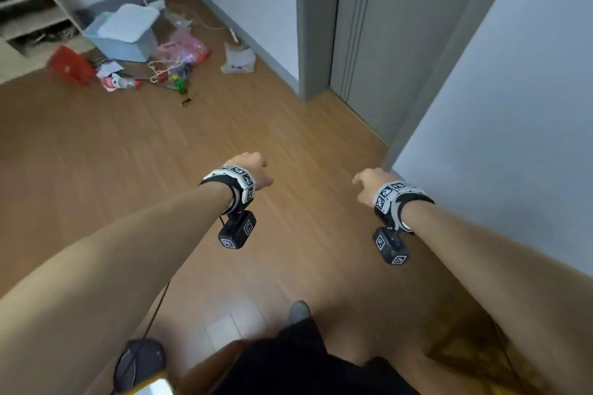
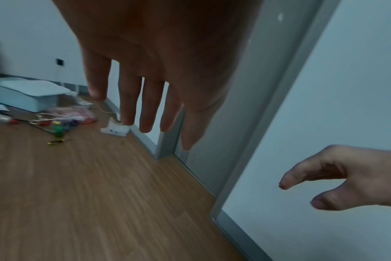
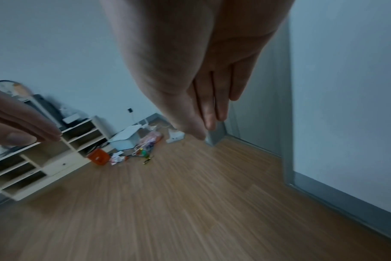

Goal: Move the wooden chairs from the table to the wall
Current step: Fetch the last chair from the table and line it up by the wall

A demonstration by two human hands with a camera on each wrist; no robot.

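Note:
No wooden chair or table shows plainly in any view. Both my arms reach forward over the wooden floor (image 1: 128, 154). My left hand (image 1: 253, 168) is empty, and its fingers (image 2: 145, 109) hang straight in the left wrist view. My right hand (image 1: 369, 184) is also empty and hovers close to the white wall (image 1: 513, 106) on the right. Its fingers (image 3: 210, 109) lie straight and together in the right wrist view. From the left wrist view the right hand (image 2: 346, 178) looks loosely curved. A blurred brown shape (image 1: 475, 353) at the bottom right cannot be identified.
A grey door (image 1: 401, 26) stands ahead on the right, set back from the wall. Clutter lies at the far corner: a light blue bin (image 1: 125, 35), a red container (image 1: 70, 64), plastic bags (image 1: 183, 50) and a white bag (image 1: 239, 59). A pale shelf unit (image 1: 29, 9) stands far left.

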